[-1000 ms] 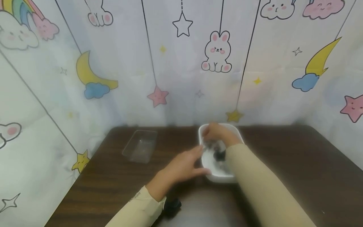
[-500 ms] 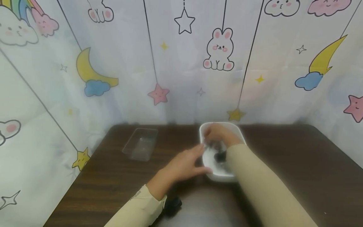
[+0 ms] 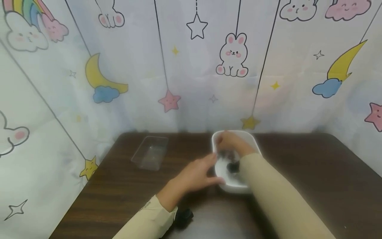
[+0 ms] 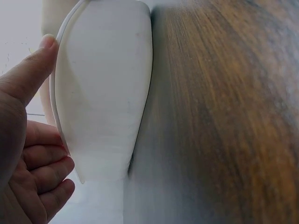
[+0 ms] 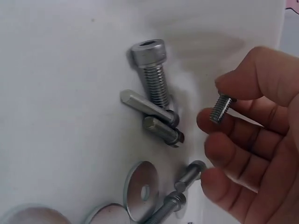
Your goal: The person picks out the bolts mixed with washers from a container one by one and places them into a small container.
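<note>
A white plastic tub (image 3: pixel 223 171) stands on the table, holding loose metal hardware. My left hand (image 3: pixel 195 174) rests against its left rim with thumb and fingers spread; the left wrist view shows the thumb tip and fingers touching the tub's rim (image 4: pixel 54 100). Down inside the tub is my right hand (image 3: pixel 231 142). In the right wrist view it pinches a small threaded bolt (image 5: pixel 221 108) between thumb and fingers. Beside it lie a large socket-head bolt (image 5: pixel 152 65), several smaller bolts (image 5: pixel 161 130) and flat washers (image 5: pixel 135 186). The right sleeve partly covers the tub.
A clear plastic box (image 3: pixel 150 154) stands to the left on the dark wood table (image 3: pixel 110 186). A patterned curtain (image 3: pixel 191 79) hangs behind the table. A black wrist-camera mount (image 3: pixel 183 217) sits under the left wrist.
The head view shifts slightly. Both hands stay in about the same place at the tub, with the right hand still inside it.
</note>
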`<state>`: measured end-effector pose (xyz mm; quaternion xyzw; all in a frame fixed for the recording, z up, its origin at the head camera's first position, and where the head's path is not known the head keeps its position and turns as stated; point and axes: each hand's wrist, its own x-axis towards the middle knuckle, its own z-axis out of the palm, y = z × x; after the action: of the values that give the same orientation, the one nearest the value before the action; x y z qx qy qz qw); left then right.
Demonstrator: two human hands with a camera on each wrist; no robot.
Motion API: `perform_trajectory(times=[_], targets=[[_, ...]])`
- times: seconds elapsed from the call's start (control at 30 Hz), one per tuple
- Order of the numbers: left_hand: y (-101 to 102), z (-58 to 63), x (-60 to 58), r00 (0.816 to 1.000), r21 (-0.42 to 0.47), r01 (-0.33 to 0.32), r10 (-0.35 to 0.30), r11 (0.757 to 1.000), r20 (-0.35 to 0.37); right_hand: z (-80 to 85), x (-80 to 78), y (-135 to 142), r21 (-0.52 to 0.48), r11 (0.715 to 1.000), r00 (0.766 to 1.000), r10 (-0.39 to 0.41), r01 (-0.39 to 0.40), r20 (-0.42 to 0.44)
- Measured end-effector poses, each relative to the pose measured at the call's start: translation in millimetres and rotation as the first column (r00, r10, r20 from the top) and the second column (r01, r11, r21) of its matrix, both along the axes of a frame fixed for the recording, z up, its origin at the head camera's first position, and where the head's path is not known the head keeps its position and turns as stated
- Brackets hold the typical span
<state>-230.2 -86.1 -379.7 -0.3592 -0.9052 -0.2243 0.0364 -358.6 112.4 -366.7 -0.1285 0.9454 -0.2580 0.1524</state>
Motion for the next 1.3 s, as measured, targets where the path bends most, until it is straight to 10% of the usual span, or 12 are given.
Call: perform_trajectory(times=[1.03, 1.3], targets=[[-3.4, 7.1, 5.1, 0.998, -0.031, -0.041, 0.042, 0.999, 0.052, 41.7, 0.9, -0.6, -0.270, 0.957, 0.991, -0.122, 0.104, -0.053], [-47.0, 15.5, 7.5, 0.989, 0.024, -0.145, 0.145, 0.989, -0.023, 56.1, 6.9, -9.1, -0.266, 0.959, 0.983, -0.134, 0.095, -0.129]])
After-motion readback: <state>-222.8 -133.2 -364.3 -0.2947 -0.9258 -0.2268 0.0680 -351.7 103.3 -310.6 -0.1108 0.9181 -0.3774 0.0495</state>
